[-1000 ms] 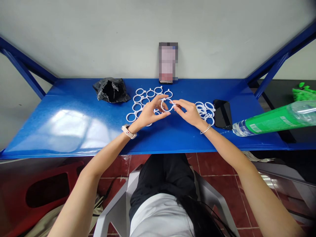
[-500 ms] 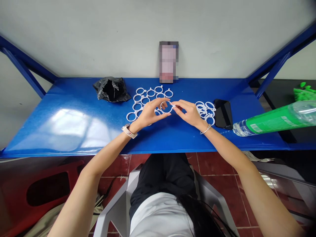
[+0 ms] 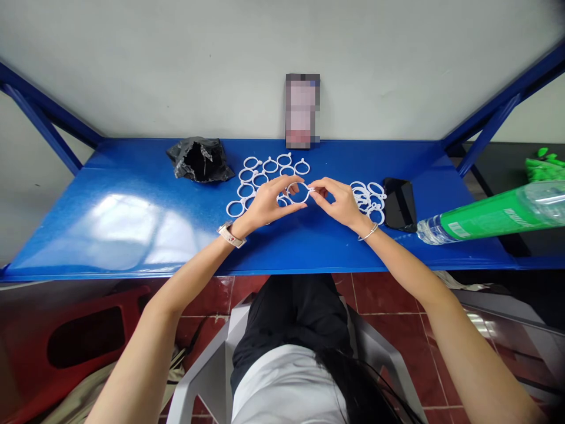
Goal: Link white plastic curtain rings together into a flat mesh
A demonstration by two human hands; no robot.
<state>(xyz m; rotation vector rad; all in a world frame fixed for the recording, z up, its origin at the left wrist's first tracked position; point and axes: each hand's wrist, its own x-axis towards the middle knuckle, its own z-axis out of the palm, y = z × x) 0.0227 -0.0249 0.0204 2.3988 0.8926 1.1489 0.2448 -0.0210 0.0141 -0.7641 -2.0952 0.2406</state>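
Between my two hands is a white curtain ring [image 3: 298, 201], a thin hoop with a small eyelet on its right side. My left hand [image 3: 270, 200] curves round the hoop, thumb below and fingers above. The thumb and fingertips of my right hand [image 3: 338, 199] pinch the ring at its eyelet, which they partly hide. Several white rings [image 3: 246, 190] are spread out beyond and left of my left hand, some covered by it. A tangled cluster of more white rings [image 3: 362, 197] lies just right of my right hand.
On the blue table [image 3: 132, 235] are a crumpled black plastic bag [image 3: 180, 162], left, and a dark phone [image 3: 399, 203], right. A green-labelled bottle [image 3: 489, 217] lies at the right. A pixelated upright device [image 3: 301, 112] leans on the wall.
Almost nothing differs. Both hands keep the same ring in nearly the same place, with only a slight shift of the right fingers at the eyelet.
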